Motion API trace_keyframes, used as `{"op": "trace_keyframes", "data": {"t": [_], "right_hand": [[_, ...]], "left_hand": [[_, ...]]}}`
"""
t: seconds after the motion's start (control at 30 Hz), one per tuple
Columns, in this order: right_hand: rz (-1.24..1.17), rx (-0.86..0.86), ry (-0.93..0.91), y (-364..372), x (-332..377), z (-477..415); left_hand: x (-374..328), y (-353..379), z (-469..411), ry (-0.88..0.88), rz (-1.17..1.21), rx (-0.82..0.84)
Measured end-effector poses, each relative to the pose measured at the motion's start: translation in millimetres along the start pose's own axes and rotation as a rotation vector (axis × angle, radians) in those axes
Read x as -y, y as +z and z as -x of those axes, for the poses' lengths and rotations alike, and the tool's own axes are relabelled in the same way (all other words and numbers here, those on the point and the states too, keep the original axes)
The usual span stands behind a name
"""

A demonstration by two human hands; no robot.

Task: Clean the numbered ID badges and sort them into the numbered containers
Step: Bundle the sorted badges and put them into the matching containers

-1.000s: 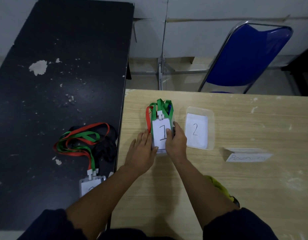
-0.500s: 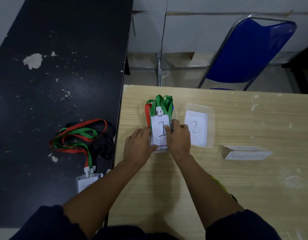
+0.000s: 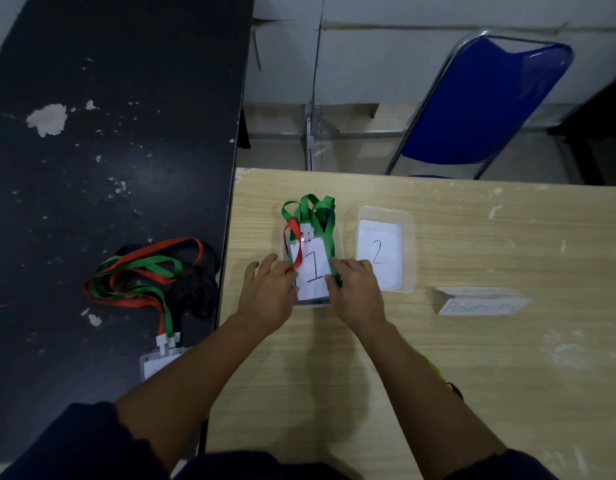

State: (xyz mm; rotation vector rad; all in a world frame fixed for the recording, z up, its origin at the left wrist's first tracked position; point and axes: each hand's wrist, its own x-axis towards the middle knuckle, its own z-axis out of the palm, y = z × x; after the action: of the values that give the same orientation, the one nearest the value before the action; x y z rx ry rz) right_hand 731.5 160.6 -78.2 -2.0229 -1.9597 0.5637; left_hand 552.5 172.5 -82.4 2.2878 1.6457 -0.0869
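Shifted off badge 1 (image 3: 313, 271), left fingers (image 3: 282, 271) pinch red strap (image 3: 297, 252); right fingers (image 3: 346, 268) pinch green strap (image 3: 329, 237).

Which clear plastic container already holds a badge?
The left clear plastic container: it holds the white badge marked 1 with green and red lanyards. The right container marked 2 holds only its paper label.

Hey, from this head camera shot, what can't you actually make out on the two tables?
- Number on the black-table badge: head view, the left forearm covers it.
- Writing on the folded card: head view, too blurred.
- Yellow object: head view, mostly under the right forearm.
- Grip of left hand and right hand on the lanyards: head view, fingers hide contact.
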Motion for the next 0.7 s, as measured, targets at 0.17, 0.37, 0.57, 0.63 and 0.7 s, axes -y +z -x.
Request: {"op": "trace_keyframes", "data": {"t": [0.17, 0.37, 0.57, 0.63, 0.7], "right_hand": [[0.083, -0.081, 0.022, -0.2, 3.0, 9.5], [-0.131, -0.202, 0.06, -20.6, 7.4, -27.2], [-0.269, 0.072, 0.072, -28.7, 17.9, -92.1], [-0.251, 0.211, 0.044, -28.9, 21.9, -108.9], [-0.226, 0.294, -0.052, -31.1, 22.0, -115.8]], "left_hand": [[1.1, -1.7, 6.1, -0.097, -0.032, -0.039], [4.1, -12.8, 10.1, -0.098, 0.002, -0.334], [1.4, -29.2, -26.8, -0.186, 0.553, -0.198], [4.8, -35.7, -45.7, -0.216, 0.676, -0.18], [12.3, -40.1, -61.7, -0.192, 0.639, -0.116]]}}
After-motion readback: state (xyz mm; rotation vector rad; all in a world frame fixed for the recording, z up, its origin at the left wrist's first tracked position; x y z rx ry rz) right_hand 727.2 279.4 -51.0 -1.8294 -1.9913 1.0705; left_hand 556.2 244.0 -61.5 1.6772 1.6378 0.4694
